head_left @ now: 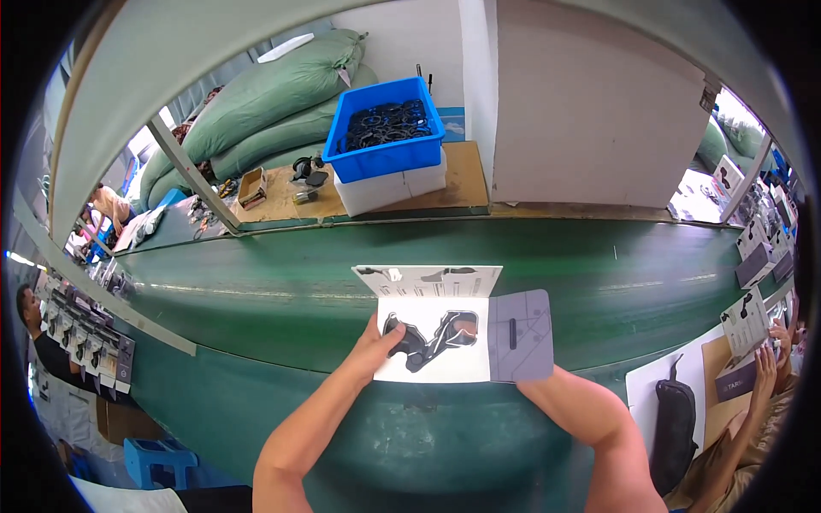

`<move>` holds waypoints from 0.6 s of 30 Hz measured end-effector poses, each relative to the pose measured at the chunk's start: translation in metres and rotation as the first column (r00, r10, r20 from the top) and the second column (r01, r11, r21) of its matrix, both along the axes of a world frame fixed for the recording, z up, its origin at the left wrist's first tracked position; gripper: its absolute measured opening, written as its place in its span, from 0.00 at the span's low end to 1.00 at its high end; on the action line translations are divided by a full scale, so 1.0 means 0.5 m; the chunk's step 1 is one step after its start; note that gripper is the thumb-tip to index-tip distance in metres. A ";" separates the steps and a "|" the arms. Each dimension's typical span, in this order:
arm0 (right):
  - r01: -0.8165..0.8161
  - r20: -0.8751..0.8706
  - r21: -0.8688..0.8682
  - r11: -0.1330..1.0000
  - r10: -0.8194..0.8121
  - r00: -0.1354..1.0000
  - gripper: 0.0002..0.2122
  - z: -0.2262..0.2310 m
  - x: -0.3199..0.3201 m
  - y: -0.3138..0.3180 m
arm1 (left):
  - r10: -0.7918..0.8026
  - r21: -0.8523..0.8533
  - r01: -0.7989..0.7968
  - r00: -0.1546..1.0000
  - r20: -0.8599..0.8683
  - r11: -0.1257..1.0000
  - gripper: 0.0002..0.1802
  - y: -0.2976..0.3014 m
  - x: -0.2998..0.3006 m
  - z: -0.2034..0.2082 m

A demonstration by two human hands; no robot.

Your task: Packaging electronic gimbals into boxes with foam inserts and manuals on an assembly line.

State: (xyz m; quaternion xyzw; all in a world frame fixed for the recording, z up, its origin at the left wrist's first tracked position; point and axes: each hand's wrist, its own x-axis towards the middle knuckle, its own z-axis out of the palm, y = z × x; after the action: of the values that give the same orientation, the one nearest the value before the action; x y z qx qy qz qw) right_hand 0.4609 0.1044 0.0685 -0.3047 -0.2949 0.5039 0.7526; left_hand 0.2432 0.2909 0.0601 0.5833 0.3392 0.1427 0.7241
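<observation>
Holding an open box (470, 365) straight ahead of the body, between both hands and over the green table (410, 438), with its white face turned up toward the view. Running crosswise, left to right, from hand to hand, with the grey flap (530, 333) hinged out at the right end and adding to that long axis. Gripping the left edge with the left hand (373, 347), with the thumb laid over onto the white face and the fingers tucked out of sight behind. Touching, with that same thumb, the left end of the black shape (416, 352), bent in a shallow V across the white face; so nearer to it by the left hand than by the visible part of the right. Reaching in behind the grey flap with the right hand (540, 385), showing little more than the wrist end below the lower edge; cannot tell whether gripping the flap or only propping it from beneath. Rising along the far edge, away from both wrists, as a white lid (428, 280) with dark print. Facing, well beyond that lid, a blue tub (385, 161) piled with black parts (389, 124).
</observation>
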 end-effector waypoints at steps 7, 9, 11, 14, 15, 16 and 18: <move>0.160 0.236 -0.444 0.882 -0.057 0.970 0.19 0.053 -0.008 0.027 | 0.098 0.080 -0.095 0.994 -0.038 0.992 0.32 -0.036 0.042 0.025; 0.241 0.448 -0.470 0.849 -0.006 0.894 0.20 0.051 0.017 0.016 | 0.097 0.100 -0.087 0.990 -0.101 0.991 0.35 -0.033 0.051 0.018; 0.321 0.629 -0.477 0.818 0.062 0.775 0.21 0.045 0.037 -0.001 | 0.102 0.121 -0.082 0.981 -0.166 0.989 0.37 -0.035 0.054 0.015; 0.324 0.568 -0.502 0.802 0.023 0.823 0.21 0.050 0.065 -0.035 | 0.102 0.166 -0.075 0.981 -0.165 0.983 0.37 -0.052 0.074 0.026; 0.319 0.534 -0.514 0.796 0.007 0.846 0.21 0.052 0.079 -0.056 | 0.109 0.189 -0.077 0.980 -0.166 0.979 0.36 -0.059 0.082 0.029; 0.312 0.499 -0.526 0.791 -0.010 0.867 0.21 0.053 0.088 -0.055 | 0.116 0.212 -0.079 0.979 -0.167 0.974 0.36 -0.064 0.088 0.032; 0.292 0.427 -0.547 0.785 -0.040 0.904 0.21 0.051 0.101 -0.080 | 0.106 0.209 -0.068 0.979 -0.173 0.975 0.36 -0.072 0.091 0.039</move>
State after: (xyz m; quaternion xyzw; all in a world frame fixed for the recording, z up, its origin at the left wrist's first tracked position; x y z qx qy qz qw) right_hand 0.5112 0.0642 0.0939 -0.6462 -0.2365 0.4295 0.5849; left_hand 0.2889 0.2550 0.0795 0.6491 0.4132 0.1539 0.6199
